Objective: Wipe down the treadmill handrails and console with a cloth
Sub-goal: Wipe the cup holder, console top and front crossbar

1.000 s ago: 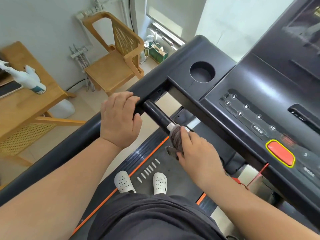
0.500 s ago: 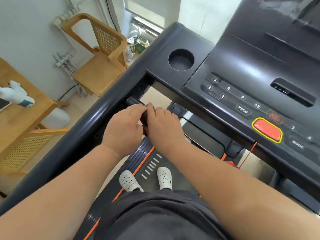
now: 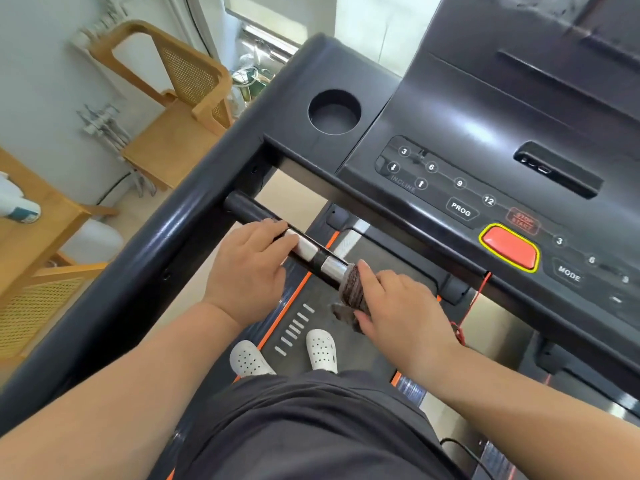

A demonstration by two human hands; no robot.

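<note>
A short black inner grip bar [image 3: 304, 249] with silver sensor bands juts from the long black left handrail [image 3: 145, 268] of the treadmill. My left hand [image 3: 251, 271] is wrapped around the bar's middle. My right hand [image 3: 398, 311] holds a brownish cloth [image 3: 351, 294] bunched over the bar's free end. The black console [image 3: 485, 133] with number buttons and a red stop button [image 3: 510, 249] lies to the right, above my hands.
A round cup holder [image 3: 334, 112] sits at the console's left corner. A red safety cord [image 3: 472, 306] hangs below the stop button. A wooden chair [image 3: 173, 109] and a wooden table [image 3: 38, 237] stand to the left. My white clogs [image 3: 287, 355] stand on the belt.
My right hand slid the cloth along the grip bar up to my left hand, then back out to the bar's free end. My left hand shifted from the long handrail onto the bar.
</note>
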